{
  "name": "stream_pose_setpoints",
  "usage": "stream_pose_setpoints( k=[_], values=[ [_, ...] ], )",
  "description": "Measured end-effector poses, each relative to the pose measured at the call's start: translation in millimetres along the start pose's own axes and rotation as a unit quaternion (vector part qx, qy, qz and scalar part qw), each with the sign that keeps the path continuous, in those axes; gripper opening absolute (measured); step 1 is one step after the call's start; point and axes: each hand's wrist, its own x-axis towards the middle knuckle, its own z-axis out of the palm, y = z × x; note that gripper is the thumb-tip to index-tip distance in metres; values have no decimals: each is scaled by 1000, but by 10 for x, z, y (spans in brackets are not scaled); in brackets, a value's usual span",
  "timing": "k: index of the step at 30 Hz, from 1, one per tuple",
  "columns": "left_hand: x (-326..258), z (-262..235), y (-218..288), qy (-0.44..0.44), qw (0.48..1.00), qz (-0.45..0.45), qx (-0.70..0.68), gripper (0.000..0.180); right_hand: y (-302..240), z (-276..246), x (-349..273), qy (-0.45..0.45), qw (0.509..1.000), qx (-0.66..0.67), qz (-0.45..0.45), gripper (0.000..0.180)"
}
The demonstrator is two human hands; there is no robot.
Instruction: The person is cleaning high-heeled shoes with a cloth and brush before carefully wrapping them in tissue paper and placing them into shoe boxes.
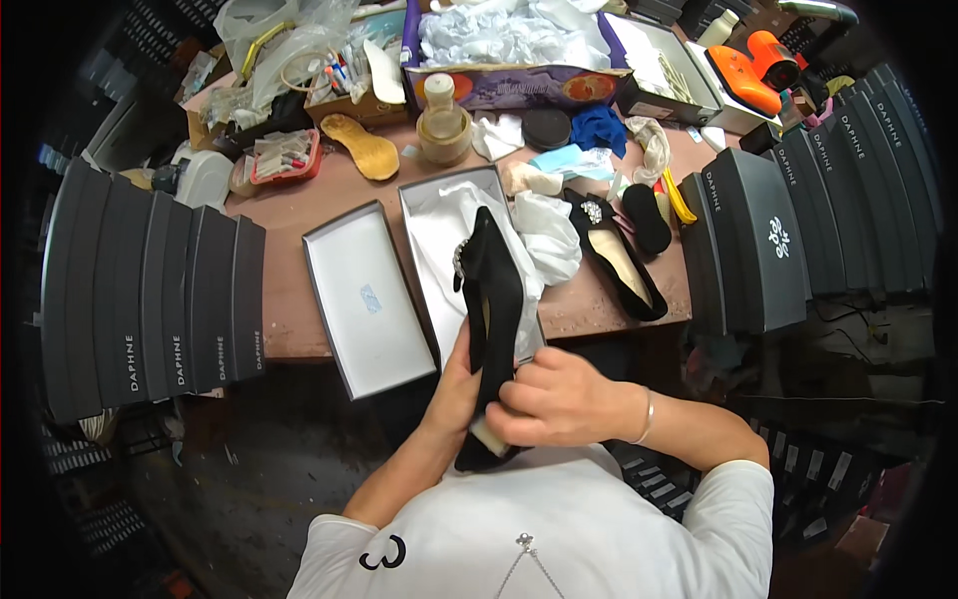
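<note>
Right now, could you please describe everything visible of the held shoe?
The black shoe looks fabric-covered, with a pointed toe and sparkling ornament. It is held sideways, opening leftward, toe seen against an open box. The left hand grips it; the right hand holds a pale piece by the partly hidden heel end.

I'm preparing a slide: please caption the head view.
Left hand holds a black shoe, right hand at its heel end, near a paper-lined open shoebox.

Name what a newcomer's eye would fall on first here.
Probably the black shoe with its sparkling ornament, at the centre in the left hand, while the right hand holds a pale block near its lower end. Next, perhaps, the purple carton of crumpled white paper at the table's far side.
</note>
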Motion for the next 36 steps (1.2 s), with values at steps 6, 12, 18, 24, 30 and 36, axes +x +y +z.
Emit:
stream_pose_setpoints(
  k=[6, 12, 18, 24, 30, 36],
  values=[
    [122, -167, 55, -11, 1000, 20, 2, 71, 266, -84, 77, 49, 995, -23, 85, 10],
    [95, -365, 122, -40, 982, -37, -181, 31, 924, -55, -132, 78, 941, -67, 322, 15],
    [193, -322, 399, 10, 990, 13, -139, 57, 542, 191, -309, 140, 802, 231, 532, 22],
    [230, -396, 364, 45, 991, 19, -125, 53, 454, 369, -416, 228, 675, 390, 584, 19],
    [186, -345, 323, 127, 983, 69, -116, 64, 1362, 209, -543, 195, 804, 166, 536, 29],
    [316, -212, 431, 101, 989, 70, -77, 66, 2705, 312, -783, 227, 796, -8, 562, 34]
  ],
)
